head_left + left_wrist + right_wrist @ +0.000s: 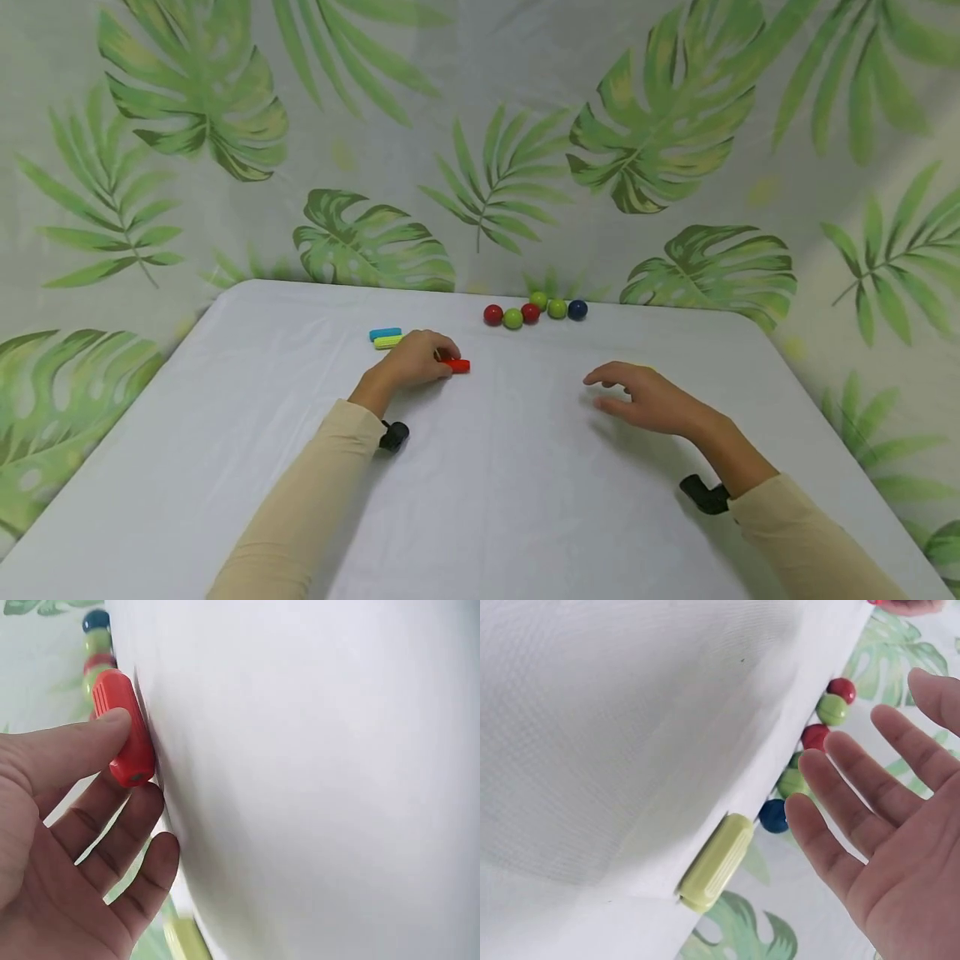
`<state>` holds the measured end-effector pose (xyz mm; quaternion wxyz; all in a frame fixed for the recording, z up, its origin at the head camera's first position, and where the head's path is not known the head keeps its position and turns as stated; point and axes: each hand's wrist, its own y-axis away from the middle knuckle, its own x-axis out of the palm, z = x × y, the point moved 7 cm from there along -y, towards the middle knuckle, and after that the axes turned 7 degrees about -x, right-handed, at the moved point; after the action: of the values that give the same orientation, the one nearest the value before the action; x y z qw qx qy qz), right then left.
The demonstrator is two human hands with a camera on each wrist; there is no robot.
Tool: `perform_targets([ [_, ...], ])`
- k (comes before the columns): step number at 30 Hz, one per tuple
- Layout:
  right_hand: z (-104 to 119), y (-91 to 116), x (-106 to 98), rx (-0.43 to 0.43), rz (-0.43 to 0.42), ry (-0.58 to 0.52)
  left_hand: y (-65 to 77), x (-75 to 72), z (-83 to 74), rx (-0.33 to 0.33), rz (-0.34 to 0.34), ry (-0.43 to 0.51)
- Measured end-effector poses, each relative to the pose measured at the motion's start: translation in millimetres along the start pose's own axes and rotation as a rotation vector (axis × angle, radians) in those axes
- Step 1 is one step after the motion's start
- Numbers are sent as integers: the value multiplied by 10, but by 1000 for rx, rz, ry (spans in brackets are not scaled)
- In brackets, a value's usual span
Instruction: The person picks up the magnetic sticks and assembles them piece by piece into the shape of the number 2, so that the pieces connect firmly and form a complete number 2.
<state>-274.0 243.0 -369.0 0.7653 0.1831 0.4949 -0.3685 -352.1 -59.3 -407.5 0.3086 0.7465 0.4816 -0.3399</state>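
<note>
My left hand (pixel 420 358) pinches a small red ribbed plastic bar (pixel 127 739) between thumb and fingers, close over the white tabletop. In the left wrist view the bar's rounded ends stick out past the thumb. Just left of that hand lie a blue bar (pixel 385 334) and a yellow-green bar (pixel 388 342) side by side. My right hand (pixel 652 398) hovers over the right half of the table with its fingers loosely extended, holding nothing. Near it on the cloth lies another yellow-green bar (pixel 717 862), mostly hidden behind the hand in the head view.
Along the table's back edge sits a cluster of shiny balls: a red ball (pixel 492 315), a green ball (pixel 513 318), a dark blue ball (pixel 577 310) and several more. A leaf-patterned curtain (pixel 495 183) hangs right behind the white tablecloth (pixel 495 483).
</note>
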Motion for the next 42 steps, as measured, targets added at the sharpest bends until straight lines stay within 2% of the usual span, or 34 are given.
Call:
perform_targets([
  [2,-29,2,0,9,3,-2,-78,92,-101,-9,11,33],
  [7,-109,35,4,44,-1,-6,-241,304,-364,23,49,113],
  [11,-140,72,7,56,-5,-19,-311,397,-475,31,57,150],
  [17,-144,91,26,52,1,-22,-320,430,-471,-1,54,147],
  [26,-115,60,1,39,11,-29,-339,438,-517,13,37,130],
  [32,-117,22,-11,56,40,-38,-394,466,-560,-9,-11,109],
  [37,-181,44,-60,89,28,-21,-445,507,-615,-7,0,117],
  [42,-246,-10,-151,93,1,-27,-443,483,-580,-62,-1,142],
])
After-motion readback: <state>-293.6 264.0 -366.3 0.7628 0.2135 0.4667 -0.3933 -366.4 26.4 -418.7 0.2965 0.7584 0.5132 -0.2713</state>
